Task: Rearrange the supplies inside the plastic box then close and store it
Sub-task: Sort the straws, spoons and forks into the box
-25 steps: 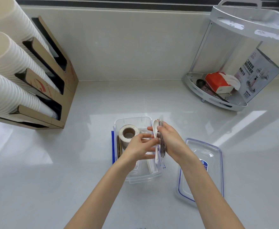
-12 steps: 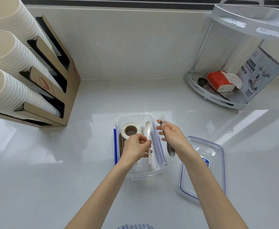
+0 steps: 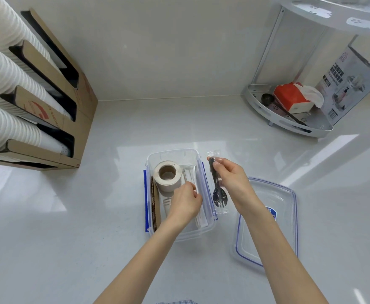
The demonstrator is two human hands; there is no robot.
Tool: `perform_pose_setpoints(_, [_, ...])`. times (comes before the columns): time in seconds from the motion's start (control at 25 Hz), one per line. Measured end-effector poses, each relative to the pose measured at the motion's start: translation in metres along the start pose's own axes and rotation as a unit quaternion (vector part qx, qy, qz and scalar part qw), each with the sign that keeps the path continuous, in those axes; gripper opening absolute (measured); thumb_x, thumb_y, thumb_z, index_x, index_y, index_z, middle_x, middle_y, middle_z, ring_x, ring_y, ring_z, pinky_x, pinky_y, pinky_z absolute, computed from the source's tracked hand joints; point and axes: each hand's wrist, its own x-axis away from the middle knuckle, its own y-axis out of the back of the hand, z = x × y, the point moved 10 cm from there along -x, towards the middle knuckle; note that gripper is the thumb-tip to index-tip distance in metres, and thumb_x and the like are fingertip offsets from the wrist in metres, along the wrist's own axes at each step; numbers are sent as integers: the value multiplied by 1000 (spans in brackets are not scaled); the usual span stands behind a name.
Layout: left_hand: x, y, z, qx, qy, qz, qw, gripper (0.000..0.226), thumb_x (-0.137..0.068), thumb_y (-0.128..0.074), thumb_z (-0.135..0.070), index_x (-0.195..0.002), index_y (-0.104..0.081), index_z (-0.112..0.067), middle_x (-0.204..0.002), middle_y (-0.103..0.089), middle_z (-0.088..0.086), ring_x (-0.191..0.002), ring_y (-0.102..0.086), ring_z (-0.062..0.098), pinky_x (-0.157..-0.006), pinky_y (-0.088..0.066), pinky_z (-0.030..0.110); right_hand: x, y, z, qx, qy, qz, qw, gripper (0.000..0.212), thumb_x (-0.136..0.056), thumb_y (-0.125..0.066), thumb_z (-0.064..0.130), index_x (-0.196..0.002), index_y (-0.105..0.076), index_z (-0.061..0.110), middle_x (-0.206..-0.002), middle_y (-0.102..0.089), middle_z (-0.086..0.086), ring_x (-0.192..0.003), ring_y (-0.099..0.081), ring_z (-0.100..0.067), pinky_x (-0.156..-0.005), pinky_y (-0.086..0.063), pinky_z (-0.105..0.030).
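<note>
The left hand (image 3: 185,201) reaches into the plastic box (image 3: 206,189) — grip curled round white cutlery. The right hand (image 3: 232,181) pinches a wrapped black fork (image 3: 218,189) beside it.

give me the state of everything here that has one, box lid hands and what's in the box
plastic box: open, on the counter
lid: off, lying flat to the right of the box
tape roll: on its side inside the box
left hand: reaching into the box, fingers curled on a white item
right hand: pinching the wrapped black fork
wrapped black fork: held outside the box, tines down
</note>
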Motion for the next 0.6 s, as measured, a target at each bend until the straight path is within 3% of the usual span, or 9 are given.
perform_pose_setpoints(0.08, [-1, -5, 1, -25, 2, 14, 1000, 11, -86, -47, -11, -94, -53, -9, -103, -68, 18, -92, -65, 34, -87, -51, 44, -1, 0, 0, 6, 2, 2, 1000, 19, -94, -45, 13, -84, -61, 13, -79, -52, -4, -74, -44, -16, -62, -35, -23])
perform_pose_setpoints(0.2, [-1, -9, 5, -16, 13, 32, 999, 13, -85, -49, -12, -74, -52, -19, -109, -67, 19, -97, -64, 36, -88, -52, 44, 0, -1, 1, 16, 5, 6, 1000, 26, -93, -48, 12, -74, -57, 27, -71, -55, 7, -66, -48, -7, -59, -36, -18])
perform_pose_setpoints(0.28, [-1, -6, 5, -7, 5, 35, 999, 16, -86, -51, -14, -97, -62, -12, -117, -64, 18, -105, -61, 35, -92, -52, 43, 0, -2, 2, 31, 14, 9, 999, 25, -92, -50, 12, -75, -57, 30, -69, -57, 9, -65, -51, -5, -55, -39, -13])
perform_pose_setpoints(0.36, [-2, 2, 6, -6, -3, 26, 1000, 35, -86, -51, -16, -119, -56, -3, -121, -62, 15, -107, -61, 31, -92, -52, 42, 1, -3, 6, 65, 29, 7, 997, 19, -90, -52, 12, -79, -58, 27, -68, -58, 7, -67, -54, -10, -55, -44, -13])
perform_pose_setpoints(0.44, [0, 15, 8, 22, -17, 3, 1000, 33, -87, -49, -13, -117, -57, -4, -109, -65, 10, -90, -66, 24, -78, -58, 37, -1, -7, 11, 115, 44, 2, 992, 12, -89, -54, 13, -95, -61, 20, -71, -58, 5, -73, -57, -18, -68, -52, -28])
perform_pose_setpoints(0.52, [4, 34, 9, 58, -24, -31, 998, 28, -88, -47, -11, -111, -62, -5, -90, -63, 4, -72, -65, 16, -61, -57, 24, -3, -14, 16, 185, 58, 0, 981, 24, -86, -55, 13, -109, -61, 13, -75, -59, 2, -75, -59, -22, -80, -54, -39])
perform_pose_setpoints(0.6, [9, 54, 9, 30, -41, -66, 996, 26, -88, -47, -14, -108, -63, -9, -87, -66, 5, -77, -65, 18, -68, -52, 26, -4, -25, 20, 255, 73, 5, 964, 32, -84, -54, 12, -116, -58, 12, -77, -60, 1, -74, -59, -23, -83, -53, -38])
